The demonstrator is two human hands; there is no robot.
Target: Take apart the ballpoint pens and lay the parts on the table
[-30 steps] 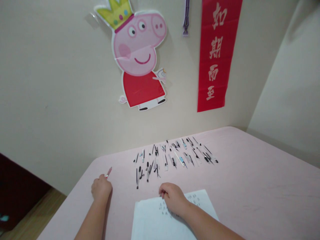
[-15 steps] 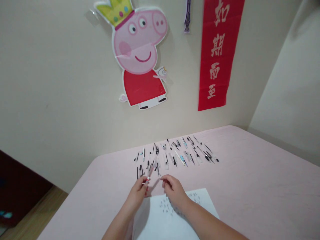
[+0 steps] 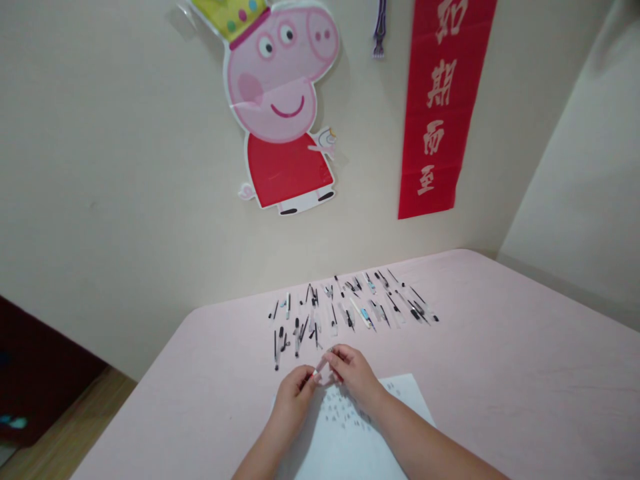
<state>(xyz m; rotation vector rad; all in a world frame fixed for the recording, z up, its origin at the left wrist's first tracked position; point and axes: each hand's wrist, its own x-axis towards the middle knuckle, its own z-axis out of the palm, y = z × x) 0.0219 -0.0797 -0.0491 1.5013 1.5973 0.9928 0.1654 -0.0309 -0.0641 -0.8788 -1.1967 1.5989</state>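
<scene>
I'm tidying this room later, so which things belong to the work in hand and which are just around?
Likely in use:
pink pen-like item, between left hand and right hand
pen parts, spread beyond the hands
marked paper, beneath the hands

Apparently just around:
pig cutout
red banner
purple strap

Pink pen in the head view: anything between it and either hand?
Nothing visible. The left hand grips one end of the pink pen and the right hand has its fingers on the other. The loose pen parts lie beyond both hands; the written sheet lies below them.
</scene>
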